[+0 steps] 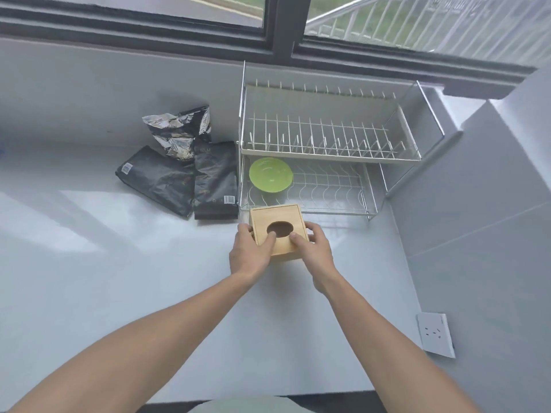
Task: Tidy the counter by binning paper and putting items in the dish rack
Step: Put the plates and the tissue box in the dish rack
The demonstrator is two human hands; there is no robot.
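Wooden box [276, 231] gripped by left hand [250, 251] and right hand [314, 249], near the rack's front, not yet in. Farther: green bowl [270, 174] already on dish rack [328, 150] lower shelf. Left: dark packets [190, 177] still waiting.

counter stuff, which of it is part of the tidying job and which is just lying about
Part of the job:
wooden box, held by both hands, left and right
dish rack
green bowl, on the rack's lower tier

Lying about:
black bags
foil bag
wall socket
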